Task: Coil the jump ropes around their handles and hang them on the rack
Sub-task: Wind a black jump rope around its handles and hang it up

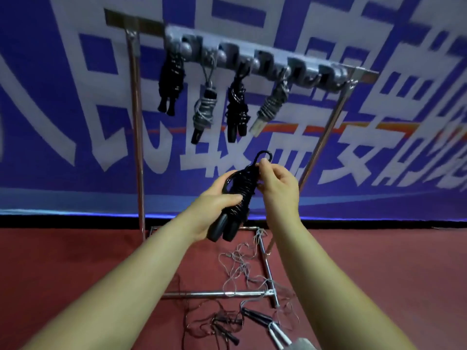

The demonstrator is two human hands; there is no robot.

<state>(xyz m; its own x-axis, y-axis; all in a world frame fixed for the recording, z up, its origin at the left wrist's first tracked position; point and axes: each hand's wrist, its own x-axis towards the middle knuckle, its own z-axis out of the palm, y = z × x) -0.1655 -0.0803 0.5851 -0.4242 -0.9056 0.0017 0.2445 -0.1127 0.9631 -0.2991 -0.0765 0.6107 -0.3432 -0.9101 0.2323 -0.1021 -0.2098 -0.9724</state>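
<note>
My left hand point(214, 205) grips a black jump rope point(240, 195) coiled around its two handles, whose ends point down. My right hand point(276, 184) pinches the rope's top loop, which sticks up above the bundle. Higher up is the grey rack point(255, 59) with a row of hooks. Several coiled ropes hang from it: a black one point(171, 79) at the left, a grey one point(203, 109), another black one point(237, 109) and a grey one point(271, 104). The rack's rightmost hooks carry nothing.
The rack sits on a metal stand point(137, 127) whose base bars point(214, 294) lie on the red floor. Loose grey rope point(242, 269) and black rope point(217, 324) with handles are tangled on the floor by the base. A blue banner point(379, 147) is behind.
</note>
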